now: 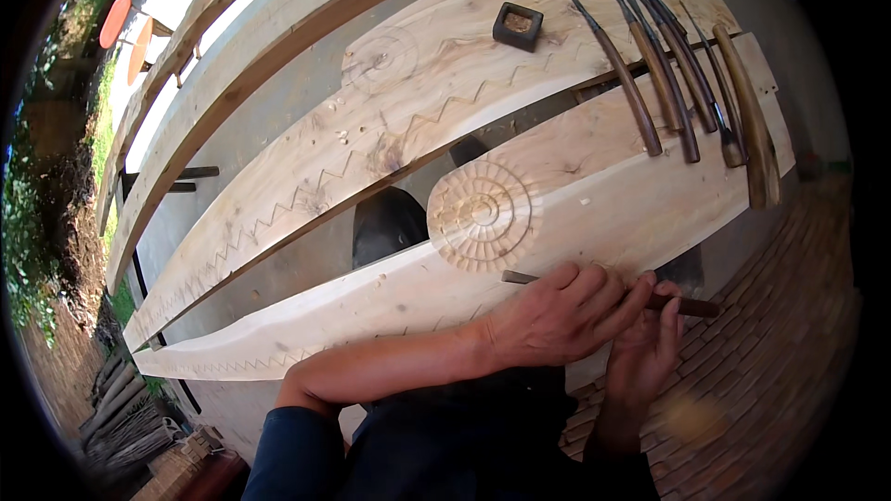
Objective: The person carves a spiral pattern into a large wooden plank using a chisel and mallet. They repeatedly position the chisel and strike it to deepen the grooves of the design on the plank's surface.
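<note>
My left hand (561, 311) is closed over the shaft of a carving chisel (698, 307), its forearm lying across the near wooden board. My right hand (647, 339) grips the same chisel's dark wooden handle. The flat metal tip points left and lies low over the near carved board (594, 213), just below a round rosette (483, 213) cut in rings and petals. Whether the tip touches the wood I cannot tell. A zigzag line runs along this board toward its narrow left end.
A second pale board (306, 148) with a zigzag and a faint circle lies beyond, a gap between them. Several chisels (650, 65) and a wooden mallet-like stick (748, 121) rest at the right. A small dark square box (518, 26) stands on the far board. Curved beams (232, 93) rise behind.
</note>
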Demonstrator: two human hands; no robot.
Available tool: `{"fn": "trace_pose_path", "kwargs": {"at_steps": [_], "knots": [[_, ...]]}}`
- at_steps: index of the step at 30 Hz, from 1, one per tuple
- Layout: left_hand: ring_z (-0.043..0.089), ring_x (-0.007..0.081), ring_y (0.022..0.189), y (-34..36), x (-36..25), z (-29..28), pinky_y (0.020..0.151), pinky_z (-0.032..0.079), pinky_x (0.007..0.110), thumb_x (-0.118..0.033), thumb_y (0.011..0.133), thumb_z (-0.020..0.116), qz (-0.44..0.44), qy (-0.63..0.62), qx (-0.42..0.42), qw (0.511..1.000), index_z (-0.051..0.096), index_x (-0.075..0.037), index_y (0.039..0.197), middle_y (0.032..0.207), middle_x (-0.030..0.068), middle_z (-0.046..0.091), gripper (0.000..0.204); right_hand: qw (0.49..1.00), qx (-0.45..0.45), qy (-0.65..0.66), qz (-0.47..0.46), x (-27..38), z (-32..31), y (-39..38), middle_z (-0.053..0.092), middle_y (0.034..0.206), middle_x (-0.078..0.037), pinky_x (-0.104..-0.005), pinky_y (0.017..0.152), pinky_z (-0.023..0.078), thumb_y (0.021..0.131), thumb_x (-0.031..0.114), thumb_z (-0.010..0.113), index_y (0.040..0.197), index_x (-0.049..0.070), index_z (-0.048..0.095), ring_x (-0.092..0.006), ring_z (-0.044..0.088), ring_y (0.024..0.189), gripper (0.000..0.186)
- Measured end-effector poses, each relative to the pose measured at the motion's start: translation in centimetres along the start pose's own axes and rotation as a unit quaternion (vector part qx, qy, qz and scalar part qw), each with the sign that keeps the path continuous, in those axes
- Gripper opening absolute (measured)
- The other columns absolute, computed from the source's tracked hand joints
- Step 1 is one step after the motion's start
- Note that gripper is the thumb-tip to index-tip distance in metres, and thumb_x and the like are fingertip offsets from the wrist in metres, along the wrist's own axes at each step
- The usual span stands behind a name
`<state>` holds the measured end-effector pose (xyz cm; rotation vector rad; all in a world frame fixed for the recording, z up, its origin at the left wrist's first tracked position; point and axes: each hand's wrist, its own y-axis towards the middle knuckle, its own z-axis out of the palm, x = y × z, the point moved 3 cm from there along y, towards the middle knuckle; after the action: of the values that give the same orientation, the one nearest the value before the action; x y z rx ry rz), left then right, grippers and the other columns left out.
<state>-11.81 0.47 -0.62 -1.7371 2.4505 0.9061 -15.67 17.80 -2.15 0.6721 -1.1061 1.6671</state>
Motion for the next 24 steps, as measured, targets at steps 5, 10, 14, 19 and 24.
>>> {"fn": "trace_pose_path", "kwargs": {"at_steps": [5, 10, 14, 19, 24], "knots": [[0.059, 0.02, 0.082, 0.0, 2.0, 1.9, 0.063, 0.05, 0.031, -0.018, 0.089, 0.066, -0.031, -0.079, 0.0, 0.996, 0.064, -0.006, 0.145, 0.092, 0.0035, 0.052, 0.057, 0.982, 0.126, -0.138, -0.016, 3.1, -4.4, 4.9, 0.068, 0.093, -0.02, -0.0291, 0.056, 0.053, 0.104, 0.031, 0.075, 0.112, -0.001, 0.066, -0.0188, 0.065, 0.067, 0.034], [0.061, 0.0209, 0.085, 0.5, 3.1, 2.0, 0.066, 0.052, 0.033, -0.016, 0.086, 0.067, -0.042, -0.11, -0.009, 0.993, 0.065, -0.008, 0.14, 0.098, 0.0048, 0.055, 0.055, 0.929, 0.199, -0.313, -0.012, 6.0, -4.3, 7.4, 0.074, 0.092, -0.018, -0.0258, 0.05, 0.047, 0.095, 0.013, 0.083, 0.11, -0.003, 0.073, -0.0144, 0.063, 0.058, 0.024], [0.061, 0.0228, 0.085, 0.7, 4.0, 1.8, 0.067, 0.052, 0.036, -0.016, 0.085, 0.069, -0.079, -0.153, -0.008, 0.985, 0.066, -0.01, 0.139, 0.096, 0.006, 0.053, 0.054, 0.865, 0.254, -0.432, -0.031, 7.6, -1.9, 8.7, 0.075, 0.085, -0.011, -0.0242, 0.05, 0.046, 0.089, 0.006, 0.086, 0.11, -0.005, 0.079, -0.0117, 0.064, 0.057, 0.025], [0.061, 0.0236, 0.085, 0.9, 4.0, 2.1, 0.068, 0.051, 0.037, -0.015, 0.086, 0.068, -0.111, -0.148, -0.028, 0.982, 0.066, -0.01, 0.139, 0.095, 0.0068, 0.052, 0.053, 0.837, 0.289, -0.465, -0.029, 8.5, -0.1, 10.6, 0.075, 0.078, -0.008, -0.0237, 0.048, 0.045, 0.085, 0.0, 0.083, 0.107, -0.004, 0.082, -0.0088, 0.062, 0.054, 0.023], [0.059, 0.0236, 0.082, 1.1, 4.0, 2.1, 0.068, 0.05, 0.037, -0.015, 0.087, 0.068, -0.105, -0.135, -0.04, 0.984, 0.064, -0.008, 0.147, 0.095, 0.007, 0.051, 0.06, 0.838, 0.277, -0.469, 0.001, 8.9, 0.5, 11.2, 0.073, 0.076, -0.008, -0.0237, 0.047, 0.044, 0.084, -0.004, 0.079, 0.107, -0.004, 0.082, -0.0089, 0.062, 0.054, 0.023]]}}
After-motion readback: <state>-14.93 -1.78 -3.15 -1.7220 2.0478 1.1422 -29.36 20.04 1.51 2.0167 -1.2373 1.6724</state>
